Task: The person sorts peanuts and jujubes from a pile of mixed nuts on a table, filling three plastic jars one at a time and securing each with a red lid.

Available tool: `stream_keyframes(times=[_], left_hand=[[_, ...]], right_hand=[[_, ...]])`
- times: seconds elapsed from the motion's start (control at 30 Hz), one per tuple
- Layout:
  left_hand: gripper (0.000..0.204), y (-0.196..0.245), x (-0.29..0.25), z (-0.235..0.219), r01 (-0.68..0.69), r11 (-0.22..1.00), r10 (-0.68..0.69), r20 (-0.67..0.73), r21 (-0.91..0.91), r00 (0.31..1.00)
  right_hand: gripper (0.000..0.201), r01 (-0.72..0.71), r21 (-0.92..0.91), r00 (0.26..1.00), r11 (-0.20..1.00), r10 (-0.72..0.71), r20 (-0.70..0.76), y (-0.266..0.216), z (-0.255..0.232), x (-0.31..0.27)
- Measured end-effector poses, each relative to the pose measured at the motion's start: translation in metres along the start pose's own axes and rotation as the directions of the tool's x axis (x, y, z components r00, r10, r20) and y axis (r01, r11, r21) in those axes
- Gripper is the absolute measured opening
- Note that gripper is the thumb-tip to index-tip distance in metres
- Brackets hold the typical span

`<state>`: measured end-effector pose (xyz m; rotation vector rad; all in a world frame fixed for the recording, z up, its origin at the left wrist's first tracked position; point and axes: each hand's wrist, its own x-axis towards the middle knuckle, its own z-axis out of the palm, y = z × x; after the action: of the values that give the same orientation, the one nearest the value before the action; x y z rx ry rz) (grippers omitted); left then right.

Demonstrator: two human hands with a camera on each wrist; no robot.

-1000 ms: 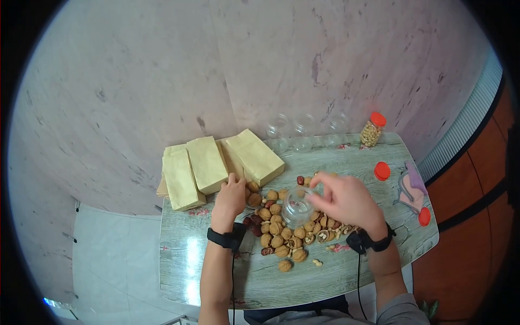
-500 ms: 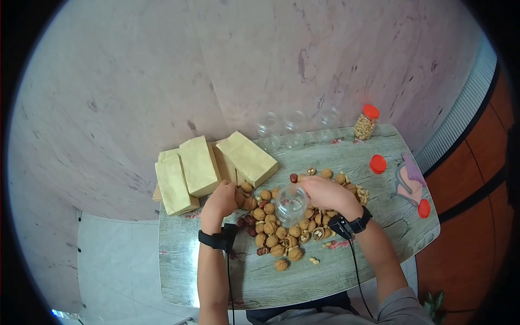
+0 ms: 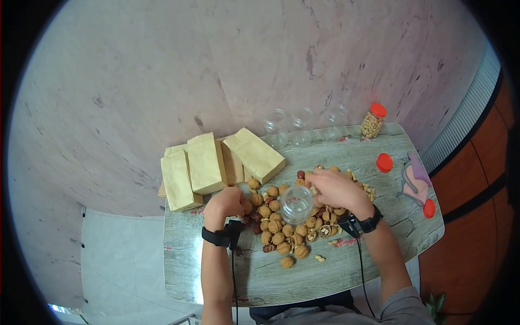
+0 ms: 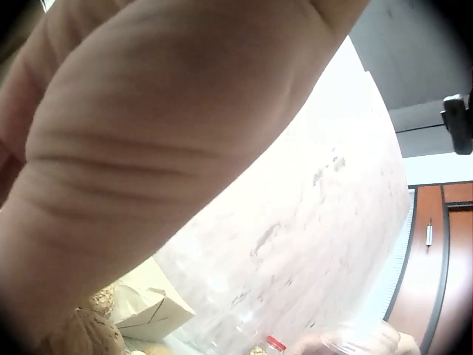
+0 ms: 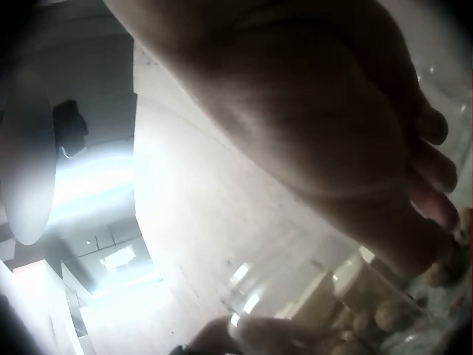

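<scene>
Across the table's middle spreads a pile of walnuts (image 3: pixel 278 238) with dates (image 3: pixel 254 227) and peanuts among them. My left hand (image 3: pixel 225 201) is at the pile's left edge, fingers bent down beside walnuts; a walnut (image 4: pixel 85 334) shows close under it in the left wrist view. An uncovered clear jar (image 3: pixel 297 206) stands amid the pile. Just beyond the jar's right side, my right hand (image 3: pixel 338 190) reaches down with bent fingers among the nuts. In the right wrist view its thumb (image 5: pixel 417 255) is right at a nut; I cannot tell whether it is gripped.
Yellow paper bags (image 3: pixel 206 162) lie at the back left. Clear jars (image 3: pixel 301 127) line the back edge, beside a red-lidded jar of peanuts (image 3: pixel 372 122). Red lids (image 3: pixel 384 162) and a pink and purple cloth (image 3: pixel 416 181) are on the right. Behind stands a marbled wall (image 3: pixel 260 65).
My right hand has moved from above the jar's mouth down to the nuts beyond its right side. The left hand has shifted slightly down and left, its fingers now more bent.
</scene>
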<state>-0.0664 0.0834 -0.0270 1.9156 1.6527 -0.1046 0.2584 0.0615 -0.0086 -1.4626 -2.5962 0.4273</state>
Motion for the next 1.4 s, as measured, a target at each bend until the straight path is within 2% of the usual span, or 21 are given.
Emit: stream_keyframes(times=[0.03,0.1,0.13,0.2,0.3,0.4,0.43,0.47,0.53,0.57,0.63,0.8,0.9,0.97,1.0,1.07,1.13,1.2,1.23,1.3,1.4], left_hand=[[0.029,-0.002,0.000,0.000,0.003,1.000,-0.003,0.001,-0.002,1.000],[0.030,-0.008,0.000,-0.002,-0.064,0.997,0.064,0.013,0.039,0.998],[0.030,-0.011,-0.002,-0.002,-0.062,0.997,0.062,0.014,0.039,0.998],[0.033,-0.019,-0.005,-0.002,-0.118,0.993,0.116,-0.096,-0.021,0.989],[0.033,-0.016,-0.020,-0.017,-0.183,0.982,0.178,-0.120,-0.035,0.977],[0.029,0.017,-0.052,-0.038,-0.209,0.967,0.183,-0.169,-0.149,0.969],[0.028,0.028,-0.063,-0.043,-0.276,0.952,0.249,-0.189,-0.134,0.950],[0.028,0.038,-0.070,-0.045,-0.278,0.952,0.252,-0.185,-0.131,0.950],[0.029,0.055,-0.079,-0.042,-0.489,0.838,0.403,-0.330,-0.242,0.853],[0.029,0.065,-0.081,-0.040,-0.489,0.838,0.403,-0.330,-0.243,0.854],[0.027,0.084,-0.082,-0.033,-0.673,0.701,0.536,-0.448,-0.237,0.715],[0.028,0.101,-0.070,-0.020,-0.692,0.697,0.578,-0.425,-0.187,0.697],[0.028,0.099,-0.067,-0.023,-0.718,0.652,0.555,-0.493,-0.244,0.670],[0.023,0.080,-0.060,-0.029,-0.612,0.757,0.421,-0.546,-0.229,0.724],[0.023,0.072,-0.055,-0.028,-0.612,0.758,0.421,-0.546,-0.227,0.724],[0.019,0.055,-0.038,-0.020,-0.482,0.872,0.381,-0.500,-0.087,0.778],[0.020,0.046,-0.023,-0.006,-0.450,0.890,0.359,-0.484,-0.081,0.798],[0.027,0.043,-0.015,0.002,-0.418,0.909,0.382,-0.418,0.005,0.825],[0.032,0.037,0.001,0.016,-0.387,0.921,0.356,-0.324,-0.036,0.877],[0.033,0.031,0.011,0.025,-0.377,0.926,0.363,-0.335,0.024,0.870],[0.033,0.033,0.015,0.031,-0.339,0.932,0.362,-0.355,0.128,0.862]], right_hand=[[0.026,0.002,0.001,1.000,1.000,-0.002,0.003,-0.005,-0.011,-0.006],[0.026,0.021,0.122,0.989,0.992,-0.003,-0.150,-0.016,-0.036,-0.019],[0.026,0.022,0.123,0.989,0.992,-0.003,-0.149,-0.023,-0.045,-0.023],[0.025,0.147,0.292,0.970,0.945,-0.079,-0.231,-0.037,-0.057,-0.029],[0.029,0.197,0.308,0.971,0.931,-0.142,-0.194,-0.048,-0.057,-0.032],[0.029,0.253,0.229,0.959,0.940,-0.213,-0.185,-0.044,-0.044,-0.027],[0.029,0.249,0.232,0.960,0.940,-0.209,-0.187,-0.045,-0.043,-0.027],[0.029,0.250,0.209,0.957,0.946,-0.208,-0.202,-0.046,-0.044,-0.026],[0.030,0.248,0.186,0.955,0.951,-0.207,-0.215,-0.045,-0.046,-0.028],[0.030,0.237,0.212,0.955,0.948,-0.187,-0.230,-0.044,-0.049,-0.029],[0.030,0.227,0.237,0.955,0.944,-0.169,-0.243,-0.044,-0.053,-0.030],[0.028,0.194,0.234,0.964,0.953,-0.141,-0.223,-0.042,-0.057,-0.032],[0.024,0.207,0.256,0.960,0.944,-0.145,-0.240,-0.043,-0.060,-0.034],[0.022,0.210,0.254,0.955,0.944,-0.142,-0.262,-0.042,-0.060,-0.034],[0.021,0.214,0.247,0.949,0.945,-0.140,-0.284,-0.041,-0.061,-0.034],[0.021,0.215,0.247,0.947,0.945,-0.139,-0.290,-0.038,-0.061,-0.032],[0.020,0.216,0.250,0.946,0.944,-0.139,-0.294,-0.036,-0.056,-0.030],[0.021,0.240,0.207,0.934,0.948,-0.168,-0.315,-0.033,-0.052,-0.026],[0.021,0.244,0.206,0.933,0.948,-0.172,-0.315,-0.033,-0.053,-0.027],[0.021,0.184,0.194,0.960,0.964,-0.134,-0.245,-0.035,-0.055,-0.028],[0.021,0.194,0.220,0.959,0.956,-0.137,-0.247,-0.035,-0.058,-0.028]])
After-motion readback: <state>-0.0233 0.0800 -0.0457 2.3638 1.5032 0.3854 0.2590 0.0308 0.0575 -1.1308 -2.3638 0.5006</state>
